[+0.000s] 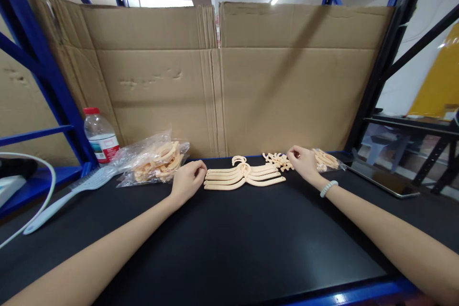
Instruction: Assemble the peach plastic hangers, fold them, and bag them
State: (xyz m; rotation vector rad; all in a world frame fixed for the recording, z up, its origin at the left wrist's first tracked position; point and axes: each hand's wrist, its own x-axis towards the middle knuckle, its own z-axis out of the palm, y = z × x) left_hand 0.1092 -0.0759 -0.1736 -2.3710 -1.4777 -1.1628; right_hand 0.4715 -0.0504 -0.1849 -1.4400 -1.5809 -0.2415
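Note:
Peach-coloured plastic hangers (244,179), several of them, lie fanned in a stack at the middle of the black tabletop, hooks towards the back. Beside their left ends rests my left hand (188,179), its fingers curled in and no object visible in it. My right hand (303,163), with a pale beaded bracelet on the wrist, is held over the right edge of a pile of small peach hook-like pieces (278,160). Its fingers are pinched together; whether a piece is between them is hidden.
A clear bag of peach parts (158,162) lies left, another bag (325,160) right. Also about are a light blue brush-like tool (89,182), a red-capped bottle (101,136), a white cable (53,186) and a phone-like slab (382,179). Cardboard (287,86) walls the back.

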